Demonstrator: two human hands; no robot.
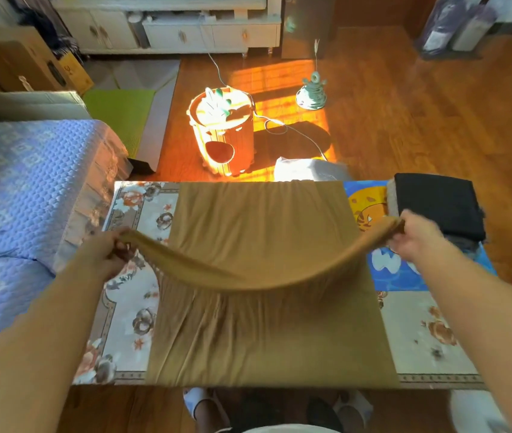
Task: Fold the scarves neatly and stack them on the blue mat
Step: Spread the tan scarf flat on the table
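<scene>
floral table cover (129,310): under everything, shows past both sets of fingers, left and right edges.
tan scarf (267,326): biggest cloth, spread flat on table centre, between the two hands. long axis runs near-to-far, away from the person. far edge at table's far side, near edge at table's near side. a fold of it is lifted across the middle, running left-right, sagging in the centre, high at both ends.
blue mat (395,276): cartoon print, just below and beyond the right fingers, far right of table.
black scarf (435,204): folded, lies on blue mat's far right, just beyond right fingers, a paler folded layer showing at its left edge.
left hand (107,254): arm reaches in from lower left, fingers curled, pinching left end of lifted fold above the table.
right hand (417,235): arm in from lower right, fingers curled, pinching right end of fold; blurred, exact finger layout cannot tell.
</scene>
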